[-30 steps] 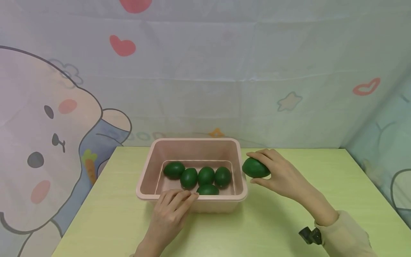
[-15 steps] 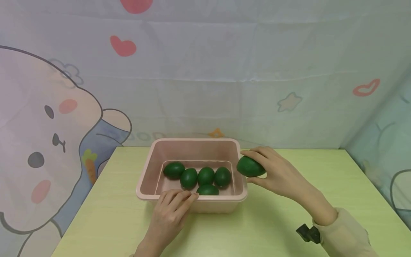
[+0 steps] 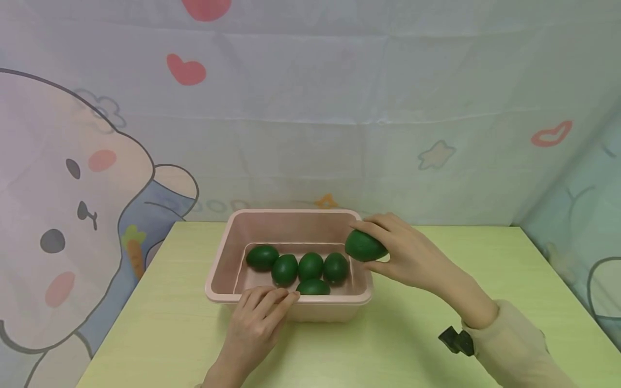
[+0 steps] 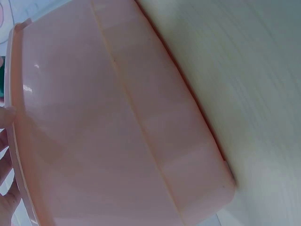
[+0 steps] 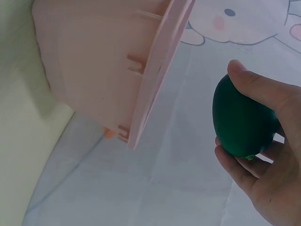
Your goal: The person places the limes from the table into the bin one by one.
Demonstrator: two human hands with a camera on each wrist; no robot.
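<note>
My right hand (image 3: pixel 402 250) grips a smooth dark green avocado (image 3: pixel 365 246) by its sides, just above the right rim of a pink plastic bin (image 3: pixel 295 311). In the right wrist view, this avocado (image 5: pixel 242 117) sits between thumb and fingers, a small stem nub at its lower end. Inside the bin lie several more avocados (image 3: pixel 311 267), grouped towards the middle and front. The fingers of my left hand (image 3: pixel 257 326) hook over the bin's front rim; in the left wrist view only some fingers show at that rim, beside the bin's outer wall (image 4: pixel 80 117).
The bin stands on a pale yellow-green table (image 3: pixel 466 253) near its back edge. Behind hangs a cloth backdrop (image 3: pixel 301 108) printed with a cartoon animal and hearts. A small black object (image 3: pixel 456 341) is at my right cuff.
My right hand has carried the avocado leftwards and slightly up, from beside the bin to over its right rim. The left hand, the bin and the avocados inside stay in place.
</note>
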